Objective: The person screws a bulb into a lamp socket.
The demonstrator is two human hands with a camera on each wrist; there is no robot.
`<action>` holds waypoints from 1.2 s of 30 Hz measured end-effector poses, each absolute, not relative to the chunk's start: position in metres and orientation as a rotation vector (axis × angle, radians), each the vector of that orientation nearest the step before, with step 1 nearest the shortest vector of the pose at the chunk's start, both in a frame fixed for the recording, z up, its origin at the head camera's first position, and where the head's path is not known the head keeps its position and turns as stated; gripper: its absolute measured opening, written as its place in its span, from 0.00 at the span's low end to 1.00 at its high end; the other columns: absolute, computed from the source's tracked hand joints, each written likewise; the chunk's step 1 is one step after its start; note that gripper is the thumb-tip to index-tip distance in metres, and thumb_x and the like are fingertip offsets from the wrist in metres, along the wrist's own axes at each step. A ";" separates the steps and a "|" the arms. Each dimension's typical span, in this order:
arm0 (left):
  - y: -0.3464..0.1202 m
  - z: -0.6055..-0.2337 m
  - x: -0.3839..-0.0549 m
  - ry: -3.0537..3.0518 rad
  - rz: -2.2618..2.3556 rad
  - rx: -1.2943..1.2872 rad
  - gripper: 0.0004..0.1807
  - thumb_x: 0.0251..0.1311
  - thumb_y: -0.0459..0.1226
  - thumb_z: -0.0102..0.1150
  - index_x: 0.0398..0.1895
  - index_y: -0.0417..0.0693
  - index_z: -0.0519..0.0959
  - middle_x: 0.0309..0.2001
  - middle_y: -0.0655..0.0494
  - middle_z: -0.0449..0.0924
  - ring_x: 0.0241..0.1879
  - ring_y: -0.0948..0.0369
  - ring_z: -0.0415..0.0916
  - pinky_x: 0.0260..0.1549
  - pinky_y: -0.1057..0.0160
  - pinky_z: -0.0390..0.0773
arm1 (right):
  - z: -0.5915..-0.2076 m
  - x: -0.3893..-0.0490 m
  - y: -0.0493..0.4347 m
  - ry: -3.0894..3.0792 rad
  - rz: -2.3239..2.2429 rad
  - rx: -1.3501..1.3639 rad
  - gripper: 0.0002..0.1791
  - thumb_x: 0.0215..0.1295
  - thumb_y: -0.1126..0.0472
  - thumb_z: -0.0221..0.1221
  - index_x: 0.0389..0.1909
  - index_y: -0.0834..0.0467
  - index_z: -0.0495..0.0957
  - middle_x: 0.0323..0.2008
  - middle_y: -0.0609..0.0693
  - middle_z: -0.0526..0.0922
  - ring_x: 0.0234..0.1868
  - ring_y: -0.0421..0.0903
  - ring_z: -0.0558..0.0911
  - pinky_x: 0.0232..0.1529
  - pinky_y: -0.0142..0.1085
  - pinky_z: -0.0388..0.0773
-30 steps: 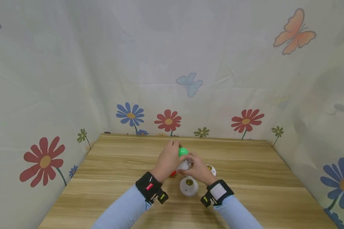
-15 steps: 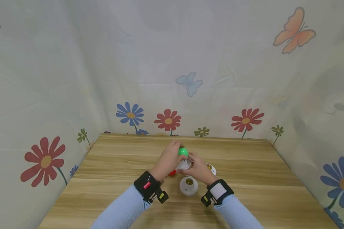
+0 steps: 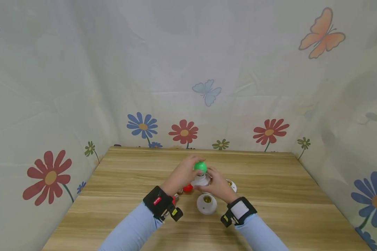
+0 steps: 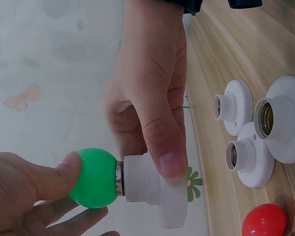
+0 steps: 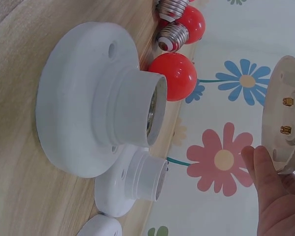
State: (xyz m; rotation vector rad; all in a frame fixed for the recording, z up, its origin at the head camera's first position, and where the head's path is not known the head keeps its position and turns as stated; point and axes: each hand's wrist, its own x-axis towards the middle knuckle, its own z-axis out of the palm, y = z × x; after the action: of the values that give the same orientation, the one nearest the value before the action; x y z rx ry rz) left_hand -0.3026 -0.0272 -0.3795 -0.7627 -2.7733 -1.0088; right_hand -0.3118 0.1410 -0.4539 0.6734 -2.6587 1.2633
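In the head view my left hand [image 3: 183,175] holds a green light bulb [image 3: 200,167] by its globe, thumb and fingers around it. My right hand [image 3: 218,184] grips a white lamp socket [image 3: 200,180] above the table. Seen from the left wrist, the green bulb [image 4: 94,178] has its base partly inside the mouth of the held socket [image 4: 142,179]. A narrow metal band shows between globe and socket. The right wrist view shows this socket's underside [image 5: 285,110] with two brass terminals; the bulb is out of that view.
More white lamp sockets stand on the wooden table, a near one [image 3: 207,204] and one [image 3: 231,185] behind the right hand. Red bulbs lie to the left, one [image 3: 187,188] below the left hand and others [image 5: 191,24] with bare screw bases. A flowered cloth [image 3: 238,104] hangs behind.
The left hand has turned around the green bulb, with its wrist shifting slightly left, uncovering more red bulbs. The right hand keeps the socket nearly in place.
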 end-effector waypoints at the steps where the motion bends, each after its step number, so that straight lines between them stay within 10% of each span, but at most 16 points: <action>1: -0.028 -0.379 -0.303 -2.782 -1.019 -0.778 0.24 0.61 0.34 0.62 0.62 0.46 0.74 0.60 0.47 0.73 0.59 0.53 0.73 0.58 0.55 0.75 | -0.454 -0.312 0.141 -2.653 1.259 0.678 0.35 0.48 0.49 0.74 0.59 0.54 0.75 0.55 0.50 0.75 0.52 0.45 0.77 0.52 0.43 0.78; 20: -0.023 -0.391 -0.302 -2.760 -0.856 -0.629 0.30 0.55 0.49 0.66 0.56 0.42 0.73 0.48 0.49 0.71 0.45 0.57 0.73 0.45 0.61 0.81 | -0.455 -0.309 0.138 -2.656 1.328 0.642 0.33 0.48 0.51 0.74 0.56 0.53 0.76 0.55 0.50 0.74 0.51 0.47 0.78 0.50 0.41 0.81; 36: -0.032 -0.384 -0.305 -2.807 -0.757 -0.991 0.23 0.66 0.33 0.56 0.64 0.52 0.73 0.70 0.52 0.64 0.68 0.53 0.65 0.63 0.56 0.69 | -0.459 -0.312 0.140 -2.662 1.273 0.643 0.37 0.48 0.48 0.73 0.60 0.53 0.75 0.64 0.51 0.70 0.58 0.49 0.75 0.55 0.46 0.77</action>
State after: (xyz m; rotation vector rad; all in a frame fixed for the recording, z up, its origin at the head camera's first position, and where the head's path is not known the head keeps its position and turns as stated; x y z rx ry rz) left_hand -0.3052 -0.0324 -0.3844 -0.9909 -2.8068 -0.7566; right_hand -0.3115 0.1401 -0.4591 0.6428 -2.6621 1.2725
